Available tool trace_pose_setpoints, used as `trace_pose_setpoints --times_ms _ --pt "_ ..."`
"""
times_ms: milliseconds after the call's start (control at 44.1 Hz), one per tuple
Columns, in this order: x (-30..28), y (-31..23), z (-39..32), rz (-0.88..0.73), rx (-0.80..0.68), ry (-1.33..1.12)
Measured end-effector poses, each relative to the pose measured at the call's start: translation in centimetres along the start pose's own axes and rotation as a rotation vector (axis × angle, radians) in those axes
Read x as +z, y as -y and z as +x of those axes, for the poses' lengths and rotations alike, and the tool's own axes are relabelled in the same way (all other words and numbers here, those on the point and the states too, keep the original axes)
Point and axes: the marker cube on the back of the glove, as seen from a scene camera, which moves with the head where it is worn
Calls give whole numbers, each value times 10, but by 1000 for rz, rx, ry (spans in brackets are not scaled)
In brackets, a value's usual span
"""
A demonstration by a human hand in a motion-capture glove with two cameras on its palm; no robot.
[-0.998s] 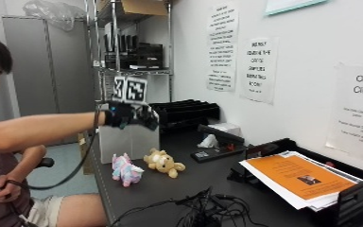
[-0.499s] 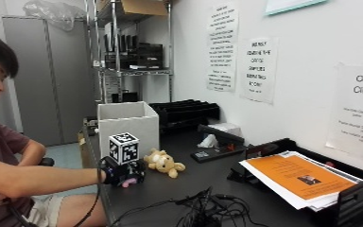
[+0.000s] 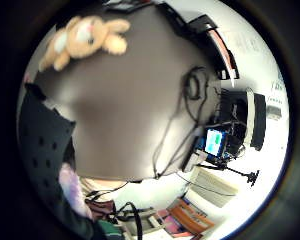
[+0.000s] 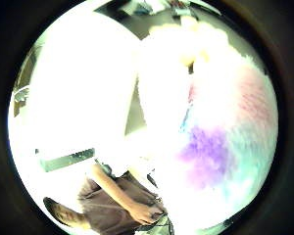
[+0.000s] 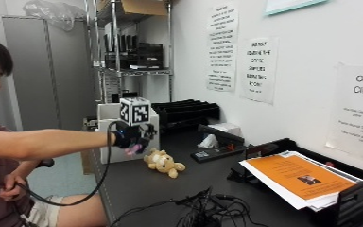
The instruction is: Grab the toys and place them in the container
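The person's right arm reaches out level over the table. The gloved right hand is raised, its fingers curled round a pink plush toy. The bare left hand rests low by the lap.

A dark table runs along the wall. On it, taking the tan plush toy as the landmark: a white container stands just behind it, nearer the table's far end; black stacked trays sit behind it against the wall; a tangle of black cables lies in front of it; and a black paper tray with an orange sheet on top sits well beyond it toward the wall
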Motion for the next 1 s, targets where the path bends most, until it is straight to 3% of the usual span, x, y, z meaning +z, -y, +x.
trace_pose_setpoints --times_ms 159,499,862,998 --pt "-90 8 -11 106 22 -32" --pt "-193 51 -75 236 17 -38" --pt "-222 121 -277 272 -210 -3" --pt "-216 119 -326 303 -392 69"
